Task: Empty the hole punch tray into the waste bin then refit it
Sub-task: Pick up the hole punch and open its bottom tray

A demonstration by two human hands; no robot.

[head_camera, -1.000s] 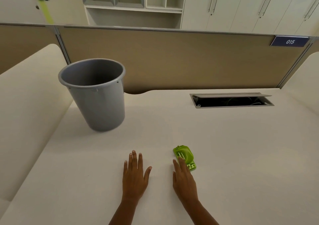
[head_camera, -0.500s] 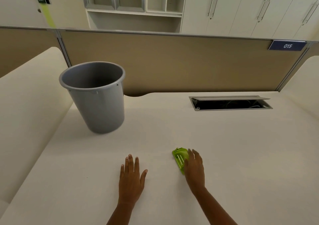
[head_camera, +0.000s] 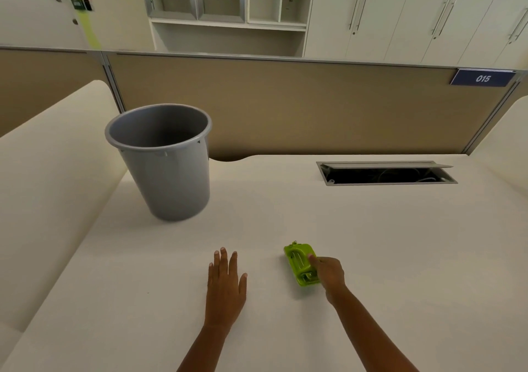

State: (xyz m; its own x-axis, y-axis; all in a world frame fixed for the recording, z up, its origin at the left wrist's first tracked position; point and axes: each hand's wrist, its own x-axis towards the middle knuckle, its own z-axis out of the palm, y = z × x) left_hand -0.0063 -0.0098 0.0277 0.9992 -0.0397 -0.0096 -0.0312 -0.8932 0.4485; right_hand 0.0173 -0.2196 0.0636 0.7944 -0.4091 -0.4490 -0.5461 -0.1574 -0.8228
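Observation:
A small lime-green hole punch (head_camera: 300,263) lies on the cream desk (head_camera: 400,257), near the front and a little right of centre. My right hand (head_camera: 328,274) grips its right side, fingers curled against the edge. The punch's tray cannot be made out. My left hand (head_camera: 225,283) rests flat on the desk to the left of the punch, fingers spread, holding nothing. A grey plastic waste bin (head_camera: 168,171) stands upright on the desk at the back left, open at the top, well apart from both hands.
An open cable hatch (head_camera: 385,173) is set into the desk at the back right. A tan partition (head_camera: 314,106) with a blue "015" sign (head_camera: 483,78) runs along the far edge. Cream side panels rise at the left and right.
My right hand has shifted from behind the punch to its right side and closed on it. The left hand has stayed flat on the desk.

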